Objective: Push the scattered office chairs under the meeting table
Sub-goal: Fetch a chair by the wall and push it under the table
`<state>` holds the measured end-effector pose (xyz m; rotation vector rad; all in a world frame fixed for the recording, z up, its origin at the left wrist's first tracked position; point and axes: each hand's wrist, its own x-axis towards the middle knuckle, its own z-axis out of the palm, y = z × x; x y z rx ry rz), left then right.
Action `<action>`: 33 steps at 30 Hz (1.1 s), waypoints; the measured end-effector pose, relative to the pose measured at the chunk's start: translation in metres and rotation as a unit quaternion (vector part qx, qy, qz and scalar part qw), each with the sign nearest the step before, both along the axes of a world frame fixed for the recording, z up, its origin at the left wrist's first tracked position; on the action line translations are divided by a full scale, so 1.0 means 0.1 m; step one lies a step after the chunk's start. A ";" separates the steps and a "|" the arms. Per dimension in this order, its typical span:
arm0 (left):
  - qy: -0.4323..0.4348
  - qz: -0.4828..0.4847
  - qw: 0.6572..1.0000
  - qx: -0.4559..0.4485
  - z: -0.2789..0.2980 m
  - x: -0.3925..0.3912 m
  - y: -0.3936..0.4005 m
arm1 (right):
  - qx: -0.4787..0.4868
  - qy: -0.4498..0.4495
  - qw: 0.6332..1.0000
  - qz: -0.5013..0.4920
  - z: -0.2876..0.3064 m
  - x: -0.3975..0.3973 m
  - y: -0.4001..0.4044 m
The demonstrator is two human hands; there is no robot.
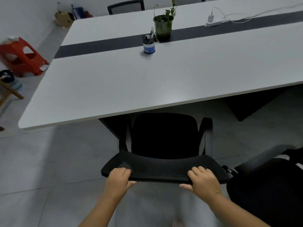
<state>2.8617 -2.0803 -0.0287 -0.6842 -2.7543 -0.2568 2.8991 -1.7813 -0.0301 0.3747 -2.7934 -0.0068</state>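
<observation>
Head view: left hand [118, 178] and right hand [203, 181] grasp the backrest top of a black office chair [164, 138] at lower centre. Its seat faces the white desk [147, 82], backrest running left-right. Grey tiled floor [49, 161].

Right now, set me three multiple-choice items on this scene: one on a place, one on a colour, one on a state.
1. Where does the pen cup stand?
A. on the floor
B. on the table, beside the plant
C. on the chair seat

2. What colour is the stool left of the table?
A. red
B. green
C. white

3. What are the hands doing?
A. hanging free
B. lifting the plant
C. gripping the top of the chair back

Answers:
1 B, the cup sits on the tabletop next to the plant pot.
2 A, the stool's plastic is plainly red.
3 C, the left hand and right hand curl over the backrest's top edge.
</observation>
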 end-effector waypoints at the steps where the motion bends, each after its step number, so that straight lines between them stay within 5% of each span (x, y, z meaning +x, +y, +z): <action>1: 0.017 0.006 1.000 0.012 -0.03 -0.05 0.03 | 0.002 0.006 1.000 0.009 0.00 -0.10 0.03; 7: -0.040 0.041 0.994 -0.096 0.06 -0.38 0.12 | 0.017 0.022 0.998 0.057 0.06 -0.73 0.18; 24: -0.075 0.060 0.994 -0.060 0.08 -1.79 -0.46 | 0.036 0.021 0.999 0.028 0.07 -2.17 -0.39; 33: 0.010 0.057 0.997 -0.041 -0.02 -1.88 -0.38 | 0.056 0.038 0.995 0.066 0.02 -2.35 -0.27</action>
